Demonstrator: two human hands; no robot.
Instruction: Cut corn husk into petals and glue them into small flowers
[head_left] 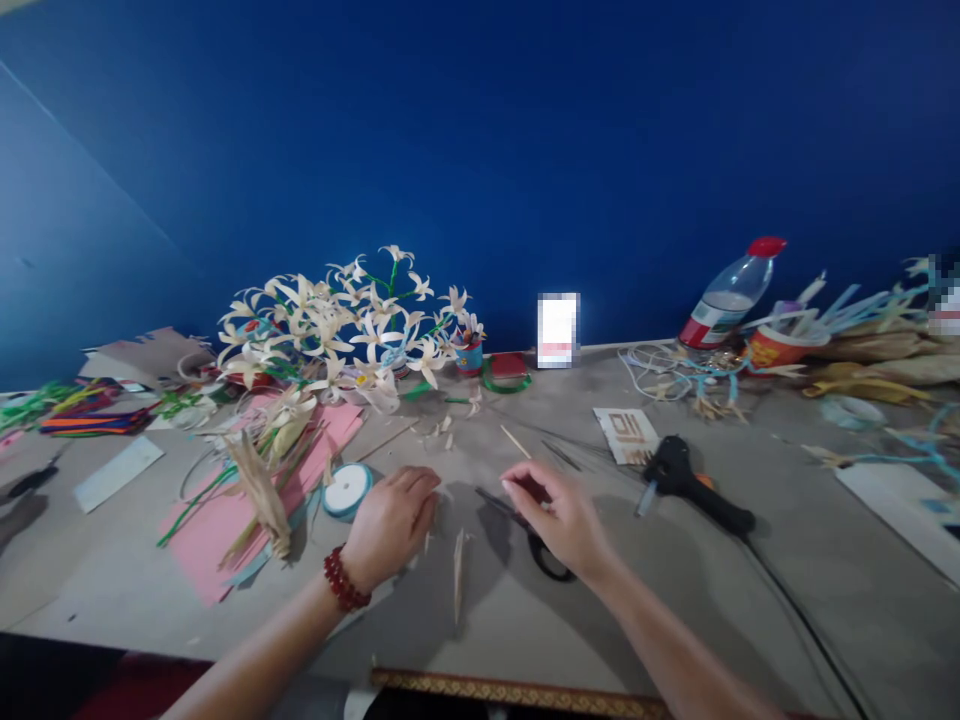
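Against a deep-blue wall [525, 150], a gray counter [675, 625] bore a slender, pale, husk-like strip [458, 580], its long axis running wallward. Left of it, nearer, the left hand [394, 518] curled, grip hidden; right of it, the right hand [561, 515] curled above black-handled scissors [498, 504], grip unclear.

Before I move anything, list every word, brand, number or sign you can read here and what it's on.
No text can be read.
White card: brown block marks, too blurred to read.
Bottle label: too small and blurred.
Orange cup: yellow marks, too blurred.
Blue cup: markings too small.
Bright panel: pixelated, unreadable.
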